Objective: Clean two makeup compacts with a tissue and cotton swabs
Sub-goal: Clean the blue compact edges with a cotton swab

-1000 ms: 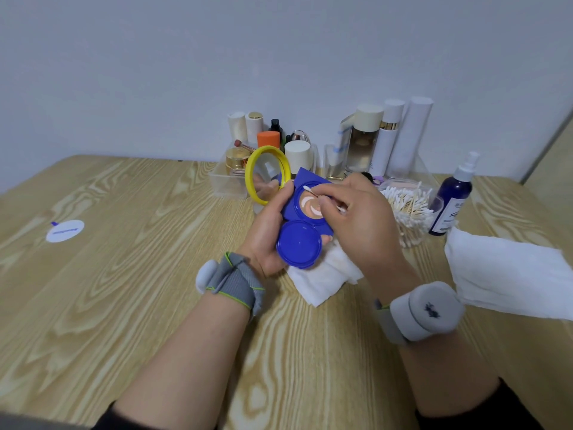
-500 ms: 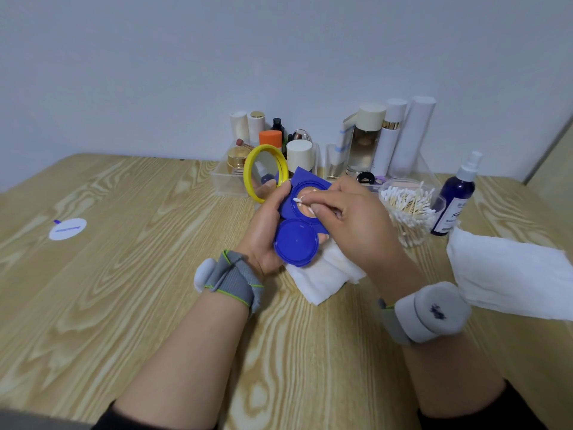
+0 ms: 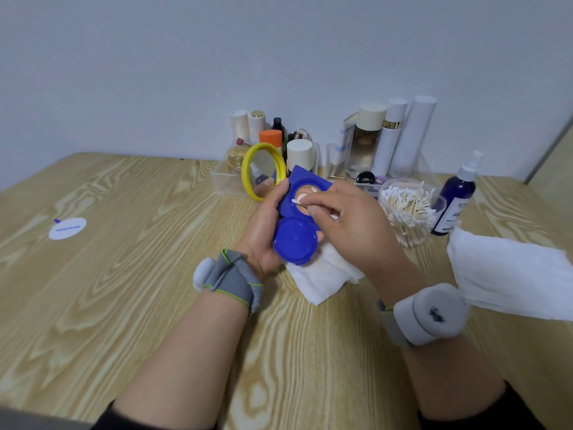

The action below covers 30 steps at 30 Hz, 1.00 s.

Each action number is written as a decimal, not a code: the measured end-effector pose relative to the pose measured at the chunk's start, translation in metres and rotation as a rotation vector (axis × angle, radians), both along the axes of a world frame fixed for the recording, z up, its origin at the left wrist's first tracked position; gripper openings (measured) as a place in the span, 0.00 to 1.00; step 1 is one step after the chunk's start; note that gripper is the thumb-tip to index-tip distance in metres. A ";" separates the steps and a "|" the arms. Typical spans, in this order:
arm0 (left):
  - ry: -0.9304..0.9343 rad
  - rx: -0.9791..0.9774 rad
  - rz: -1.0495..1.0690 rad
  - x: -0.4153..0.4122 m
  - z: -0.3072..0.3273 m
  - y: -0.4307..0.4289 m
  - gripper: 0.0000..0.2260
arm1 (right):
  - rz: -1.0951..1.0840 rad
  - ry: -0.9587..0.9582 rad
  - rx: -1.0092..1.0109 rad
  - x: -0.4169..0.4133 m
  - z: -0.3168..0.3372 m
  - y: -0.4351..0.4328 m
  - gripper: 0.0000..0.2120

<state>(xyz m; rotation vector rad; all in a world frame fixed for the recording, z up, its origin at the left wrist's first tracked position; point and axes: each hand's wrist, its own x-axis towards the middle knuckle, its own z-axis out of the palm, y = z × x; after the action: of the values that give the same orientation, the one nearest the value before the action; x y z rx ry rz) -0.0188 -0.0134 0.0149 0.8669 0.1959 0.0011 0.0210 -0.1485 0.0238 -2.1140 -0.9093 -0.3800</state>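
Head view: the left hand (image 3: 263,231) is wrapped round the open blue compact (image 3: 296,240), held just above a folded tissue (image 3: 325,276) on the wooden table (image 3: 124,274). The right hand (image 3: 350,225) pinches a cotton swab (image 3: 299,202), its white tip at the left rim of the powder well. My judgement: trace the groove between pan and rim with light pressure, roll the swab as it soils, and brace the case with the thumb so the hinged lid stays put. The yellow compact (image 3: 263,175) stands open just behind

Left hand (image 3: 263,226) curled in a grip, right hand (image 3: 353,225) pinching at fingertips, forearms reaching forward
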 end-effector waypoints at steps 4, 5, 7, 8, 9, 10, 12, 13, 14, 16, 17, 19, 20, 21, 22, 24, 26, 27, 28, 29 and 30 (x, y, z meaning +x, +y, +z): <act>0.002 0.014 -0.006 0.000 0.000 0.001 0.17 | -0.006 -0.005 0.023 0.000 0.001 0.002 0.10; 0.005 0.016 0.005 0.000 0.000 0.001 0.17 | 0.003 -0.011 0.022 0.000 0.001 0.002 0.10; 0.002 0.021 0.045 0.001 0.001 0.004 0.16 | 0.026 -0.014 0.016 0.000 0.001 0.002 0.10; 0.001 0.023 0.066 0.001 0.002 0.005 0.16 | 0.033 -0.014 0.010 0.000 0.000 0.001 0.10; 0.000 0.023 0.081 0.001 0.002 0.005 0.16 | 0.035 -0.017 0.003 0.000 0.000 0.001 0.10; 0.002 0.023 0.090 0.001 0.003 0.005 0.16 | 0.033 -0.021 -0.002 0.000 0.000 0.000 0.10; 0.008 0.029 0.094 0.001 0.002 0.003 0.16 | 0.033 -0.032 -0.005 0.000 0.000 0.000 0.10; 0.010 0.031 0.088 0.001 0.002 0.002 0.16 | 0.032 -0.041 -0.003 0.000 0.000 0.000 0.10; 0.011 0.032 0.077 0.001 0.001 0.001 0.16 | 0.027 -0.050 0.001 0.000 -0.001 0.000 0.09; 0.011 0.031 0.059 0.001 0.001 -0.001 0.16 | 0.015 -0.061 0.011 0.000 -0.001 0.001 0.09; 0.011 0.032 0.056 0.001 0.001 -0.001 0.16 | 0.012 -0.061 0.014 0.000 -0.001 0.002 0.08; 0.016 0.034 0.060 0.000 0.002 -0.001 0.16 | 0.013 -0.054 0.009 0.001 -0.001 0.002 0.09; 0.019 0.034 0.067 -0.001 0.002 0.000 0.16 | 0.016 -0.047 0.008 0.001 -0.002 0.002 0.09; 0.021 0.035 0.077 -0.001 0.002 0.000 0.16 | 0.020 -0.039 0.008 0.000 -0.002 0.002 0.09; 0.025 0.039 0.088 -0.001 0.003 0.001 0.16 | 0.024 -0.036 0.007 0.000 -0.002 0.002 0.09; 0.032 0.047 0.105 -0.001 0.004 0.001 0.15 | 0.031 -0.045 -0.006 0.000 -0.001 0.001 0.09; 0.027 0.038 0.127 0.000 0.004 0.002 0.14 | 0.034 -0.045 -0.021 0.000 -0.001 0.001 0.09; 0.023 0.033 0.133 0.000 0.004 0.003 0.14 | 0.035 -0.040 -0.023 0.000 0.000 0.001 0.10; 0.020 0.028 0.134 0.000 0.004 0.003 0.14 | 0.036 -0.035 -0.025 0.000 0.000 0.001 0.09; 0.021 0.025 0.136 0.000 0.004 0.004 0.14 | 0.039 -0.030 -0.028 0.000 0.000 0.000 0.09; 0.024 0.024 0.139 -0.001 0.005 0.003 0.14 | 0.042 -0.024 -0.031 0.000 0.000 0.000 0.09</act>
<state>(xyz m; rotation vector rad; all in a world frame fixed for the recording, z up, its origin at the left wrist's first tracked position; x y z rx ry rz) -0.0198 -0.0100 0.0202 0.8766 0.2791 0.1228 0.0212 -0.1488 0.0239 -2.1190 -0.9775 -0.3722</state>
